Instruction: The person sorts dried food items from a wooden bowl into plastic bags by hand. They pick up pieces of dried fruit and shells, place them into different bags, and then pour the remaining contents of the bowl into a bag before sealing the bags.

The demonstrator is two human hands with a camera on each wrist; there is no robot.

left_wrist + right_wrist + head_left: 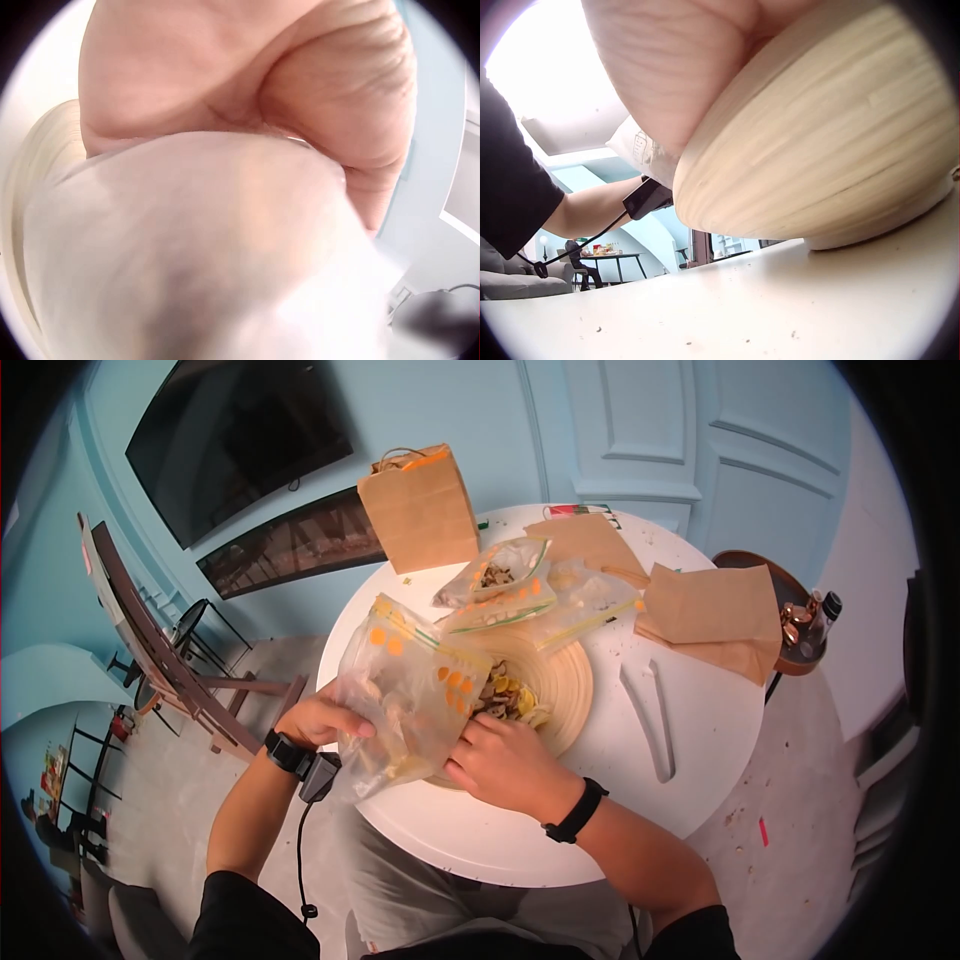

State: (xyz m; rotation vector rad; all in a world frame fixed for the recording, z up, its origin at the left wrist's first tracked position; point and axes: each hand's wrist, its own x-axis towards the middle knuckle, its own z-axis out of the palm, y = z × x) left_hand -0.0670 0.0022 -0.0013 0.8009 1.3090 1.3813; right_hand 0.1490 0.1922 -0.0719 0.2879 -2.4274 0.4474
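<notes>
My left hand (322, 718) holds a translucent zip bag (400, 690) with orange prints, its thumb lying across the bag's front. Pale pieces show inside the bag, which leans over the left part of a round wooden bowl (572, 695). Brown dried pieces and yellow slices (515, 695) lie in that bowl. Over its near rim reaches my right hand (512, 765), fingers down beside the bag's edge and the dried pieces. Those fingertips are hidden, so I cannot tell whether they pinch anything. From the right wrist view, the palm (667, 75) overlaps the bowl's rim.
White tongs (655, 730) lie right of the bowl on the round white table (715, 750). Behind it are a zip bag of brown pieces (495, 575), another clear bag (590, 600), flat kraft bags (710, 615) and an upright paper bag (420, 510). A small side table (805, 650) stands at right.
</notes>
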